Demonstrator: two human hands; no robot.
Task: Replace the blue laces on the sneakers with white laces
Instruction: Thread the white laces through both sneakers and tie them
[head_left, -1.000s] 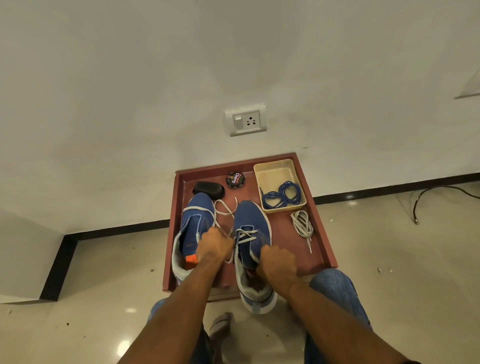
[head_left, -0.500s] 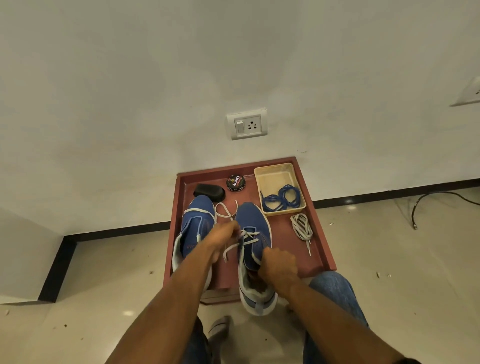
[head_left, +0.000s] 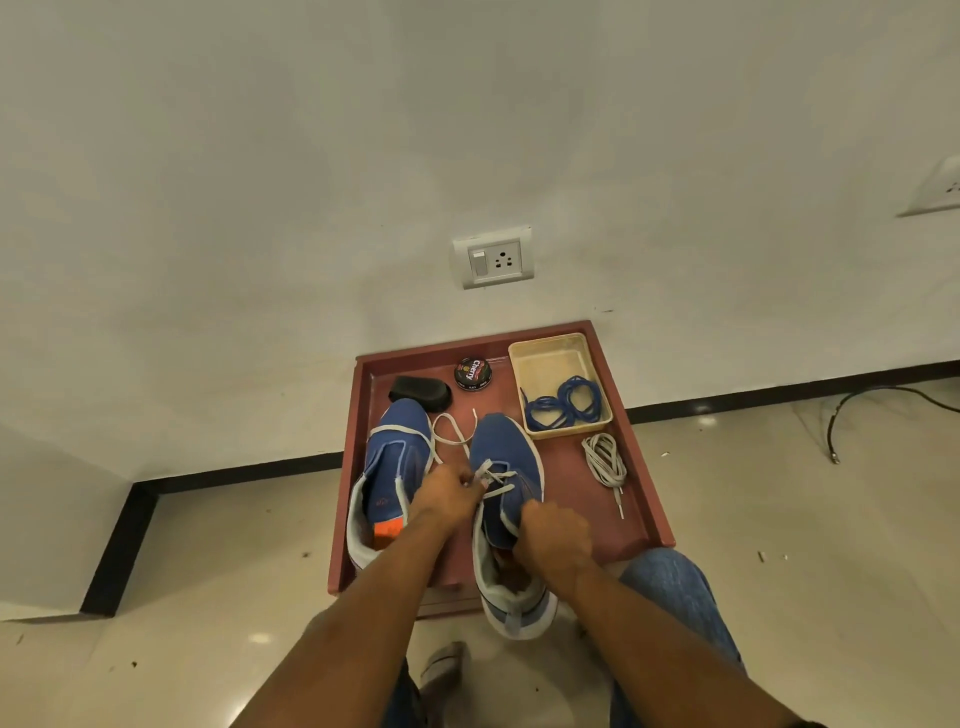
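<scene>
Threading the white lace (head_left: 491, 475) through the right sneaker (head_left: 506, 483) — my left hand (head_left: 447, 493) pinches its end, my right hand (head_left: 553, 535) grips the tongue — next needs the following eyelet.

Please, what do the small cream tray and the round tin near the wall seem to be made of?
The cream tray looks like matte plastic: thin moulded walls with rounded corners, no shine. The round tin is probably metal with a glossy printed lid, judging by its flat shape and the reflections; plastic is possible too.

The right hand (head_left: 553, 535) hides its fingers, perhaps gripping the right sneaker (head_left: 506, 499).
</scene>
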